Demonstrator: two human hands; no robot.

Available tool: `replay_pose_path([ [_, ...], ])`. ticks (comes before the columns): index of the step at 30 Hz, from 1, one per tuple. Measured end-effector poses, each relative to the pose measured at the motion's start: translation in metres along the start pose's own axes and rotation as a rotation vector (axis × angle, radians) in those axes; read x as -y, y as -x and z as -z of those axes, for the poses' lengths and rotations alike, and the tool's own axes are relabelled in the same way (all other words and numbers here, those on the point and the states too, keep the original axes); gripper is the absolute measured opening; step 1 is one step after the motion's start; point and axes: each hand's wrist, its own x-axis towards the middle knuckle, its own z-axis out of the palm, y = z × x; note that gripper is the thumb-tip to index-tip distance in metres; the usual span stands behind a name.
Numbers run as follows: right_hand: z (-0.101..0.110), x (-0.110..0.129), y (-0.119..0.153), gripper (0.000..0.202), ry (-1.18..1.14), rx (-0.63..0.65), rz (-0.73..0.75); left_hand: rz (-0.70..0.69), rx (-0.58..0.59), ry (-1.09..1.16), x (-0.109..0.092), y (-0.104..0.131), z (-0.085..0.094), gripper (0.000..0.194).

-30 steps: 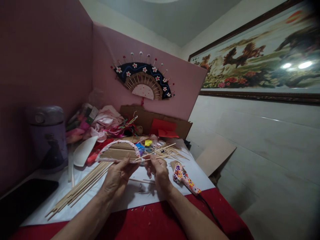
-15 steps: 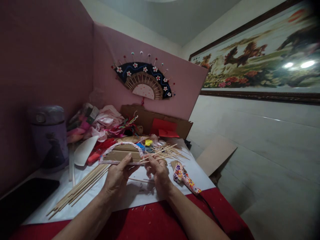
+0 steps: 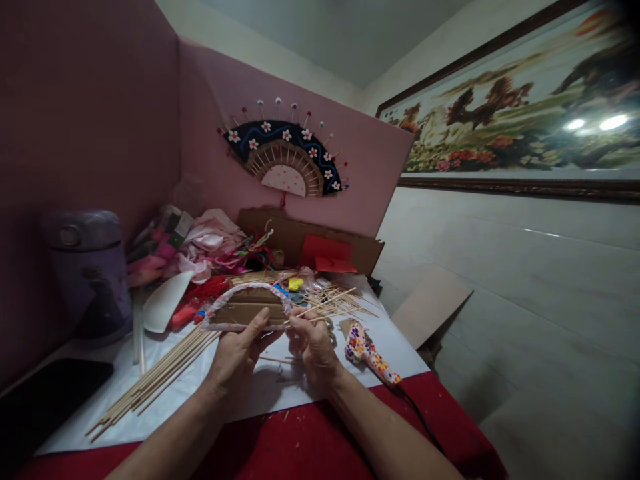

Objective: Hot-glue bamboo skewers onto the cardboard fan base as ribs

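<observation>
My left hand (image 3: 245, 343) is closed on a half-round piece of cardboard (image 3: 245, 312), thumb on its brown face, fingers beneath. A pale pink-and-white fabric edging wraps its rim. My right hand (image 3: 311, 340) pinches a thin wooden stick (image 3: 327, 305) close to the cardboard's right corner. The stick slants up to the right, over a pile of similar sticks. Whether its near end touches the edging, I cannot tell. Longer wooden sticks (image 3: 155, 380) lie in a bundle left of my left hand. A glue gun (image 3: 370, 353) with a flowered cover rests right of my right hand.
A purple bottle (image 3: 90, 280) and a black phone (image 3: 60, 400) stand and lie at the left. Pink cloth (image 3: 215, 233) and craft scraps are heaped behind. A decorated fan (image 3: 287, 157) hangs on the pink panel. A red cloth (image 3: 300, 447) covers the table's front.
The cardboard has shifted slightly right and tilted a little in my left hand. My right hand keeps its pinch beside the corner. The whole view has drifted slightly.
</observation>
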Motion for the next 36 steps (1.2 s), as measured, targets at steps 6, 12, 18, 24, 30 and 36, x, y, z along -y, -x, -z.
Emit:
replay_pose_path([
  [6,0.000,0.001,0.000,0.020,0.040,0.093,0.000,0.030,-0.062,0.040,-0.004,0.001,-0.001,0.010],
  [12,-0.005,-0.003,0.004,0.029,0.159,0.130,0.059,0.015,-0.150,0.144,-0.012,-0.006,0.004,0.017],
  [18,0.014,-0.001,-0.012,0.019,0.633,-0.144,0.337,-0.042,-0.182,0.189,-0.018,-0.010,0.004,0.016],
  [24,0.028,0.013,-0.020,0.016,1.399,-0.246,0.490,-0.021,-0.217,0.209,-0.021,-0.010,0.003,0.015],
  [30,0.025,0.028,-0.010,0.017,1.667,-0.212,0.203,-0.036,-0.194,0.235,-0.024,-0.010,0.002,0.015],
  [36,0.058,0.077,0.025,0.021,1.963,-0.169,0.053,0.008,-0.151,0.252,-0.024,-0.009,0.003,0.012],
])
